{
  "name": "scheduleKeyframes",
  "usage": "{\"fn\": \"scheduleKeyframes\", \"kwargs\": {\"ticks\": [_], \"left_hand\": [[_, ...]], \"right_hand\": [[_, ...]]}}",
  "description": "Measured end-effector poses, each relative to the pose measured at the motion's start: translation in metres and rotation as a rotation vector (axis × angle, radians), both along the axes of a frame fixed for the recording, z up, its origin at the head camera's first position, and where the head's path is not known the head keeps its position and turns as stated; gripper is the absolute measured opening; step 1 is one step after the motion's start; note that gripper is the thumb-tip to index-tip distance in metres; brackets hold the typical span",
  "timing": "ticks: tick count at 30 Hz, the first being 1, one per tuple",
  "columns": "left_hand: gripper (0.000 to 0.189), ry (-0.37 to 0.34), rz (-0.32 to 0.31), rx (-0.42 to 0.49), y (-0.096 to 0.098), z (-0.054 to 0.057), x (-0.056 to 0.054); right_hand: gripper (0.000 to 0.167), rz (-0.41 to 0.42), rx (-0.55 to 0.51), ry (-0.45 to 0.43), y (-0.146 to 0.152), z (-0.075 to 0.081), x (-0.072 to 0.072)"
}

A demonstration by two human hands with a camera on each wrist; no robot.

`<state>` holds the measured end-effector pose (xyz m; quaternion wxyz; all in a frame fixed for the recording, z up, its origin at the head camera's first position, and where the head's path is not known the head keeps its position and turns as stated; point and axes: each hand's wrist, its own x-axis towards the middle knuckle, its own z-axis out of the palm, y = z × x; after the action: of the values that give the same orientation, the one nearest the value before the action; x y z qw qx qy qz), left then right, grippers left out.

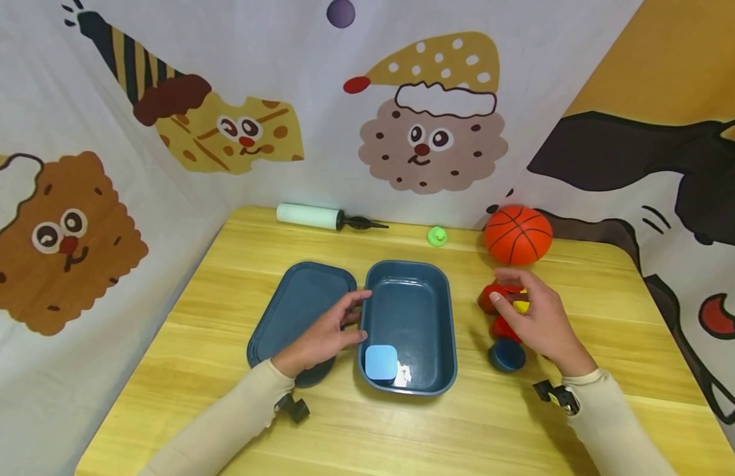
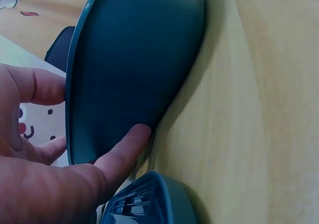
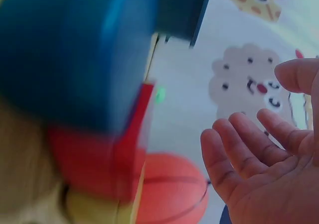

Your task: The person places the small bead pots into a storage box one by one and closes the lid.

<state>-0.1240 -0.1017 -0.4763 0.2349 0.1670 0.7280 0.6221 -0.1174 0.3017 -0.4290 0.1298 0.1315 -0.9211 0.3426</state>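
Note:
A dark blue rectangular container (image 1: 412, 391) stands on the table, with a light blue rounded square piece (image 1: 381, 362) in its near left corner. My left hand (image 1: 332, 330) is at its left side. In the left wrist view, the thumb (image 2: 130, 142) touches the outer wall and other fingers meet the rim, all fairly straight. Spread and holding nothing, my right hand (image 1: 540, 317) hovers over red pieces (image 1: 492, 299) and a yellow piece (image 1: 523, 305), partly hiding them. Nearer me sits a small dark blue cup (image 1: 507, 356), large and blurred in the right wrist view.
Left of the container lies a dark blue lid (image 1: 302, 304), partly under my left arm. Along the back are a pale green hand pump (image 1: 310, 215), a green toy duck (image 1: 437, 236) and an orange basketball (image 1: 518, 235). A printed cloth (image 1: 320, 132) hangs behind the table.

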Motion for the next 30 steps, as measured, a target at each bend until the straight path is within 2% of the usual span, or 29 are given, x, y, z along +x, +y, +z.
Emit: {"fn": "scheduleKeyframes", "kwargs": {"ticks": [7, 14, 22, 30], "left_hand": [[0.075, -0.007, 0.0, -0.002, 0.0, 0.0, 0.002], [0.075, -0.016, 0.003, -0.007, -0.001, 0.001, 0.002], [0.076, -0.017, 0.005, -0.007, -0.001, 0.002, 0.003], [0.075, -0.014, 0.0, 0.003, -0.002, 0.001, 0.003]], "right_hand": [[0.041, -0.107, -0.017, -0.017, 0.036, -0.006, 0.011], [0.042, -0.173, 0.006, -0.036, 0.065, -0.017, 0.021], [0.054, -0.203, 0.052, -0.193, 0.087, -0.03, 0.034], [0.057, -0.19, 0.105, -0.262, 0.1, -0.04, 0.048]]}}
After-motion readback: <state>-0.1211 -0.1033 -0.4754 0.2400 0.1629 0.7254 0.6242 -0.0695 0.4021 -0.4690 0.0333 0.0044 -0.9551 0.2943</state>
